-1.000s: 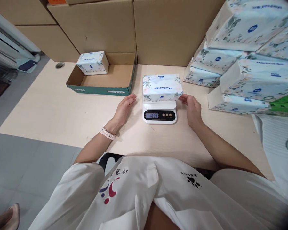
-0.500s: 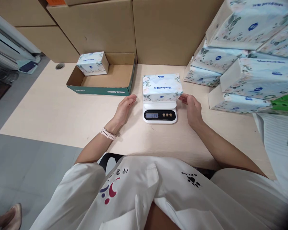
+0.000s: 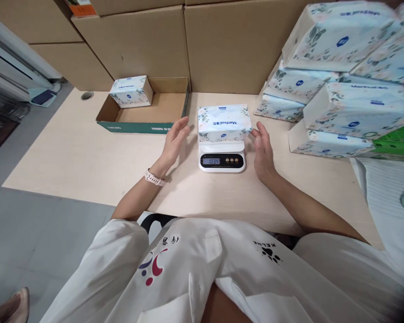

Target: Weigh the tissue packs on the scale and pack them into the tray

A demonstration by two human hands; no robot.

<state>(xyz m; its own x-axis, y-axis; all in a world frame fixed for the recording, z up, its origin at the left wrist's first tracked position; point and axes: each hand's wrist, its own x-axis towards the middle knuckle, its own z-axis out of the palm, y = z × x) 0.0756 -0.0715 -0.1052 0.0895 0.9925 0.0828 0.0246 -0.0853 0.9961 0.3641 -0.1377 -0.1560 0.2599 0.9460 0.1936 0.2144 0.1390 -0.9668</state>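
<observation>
A pack of tissues [image 3: 224, 123] with a blue floral print lies flat on a white kitchen scale [image 3: 222, 148], whose display reads about 103.4. My left hand [image 3: 175, 142] is held to the left of the pack, apart from it, fingers stretched out and holding nothing. On the other side my right hand [image 3: 264, 152] is open, its fingertips close to the pack's right end; whether they touch it I cannot tell. A pale band is round my left wrist.
At the back left stands a shallow green-sided cardboard box [image 3: 131, 127] with one tissue pack [image 3: 131, 91] inside. Stacked tissue packs [image 3: 340, 40] rise at the right, near a green crate [image 3: 395, 140]. Large cartons [image 3: 235, 49] line the back of the table [image 3: 87, 166].
Both hands have risen a little alongside the pack, the left one moving up its side. The pack stays on the scale with the same reading. The camera view has shifted slightly.
</observation>
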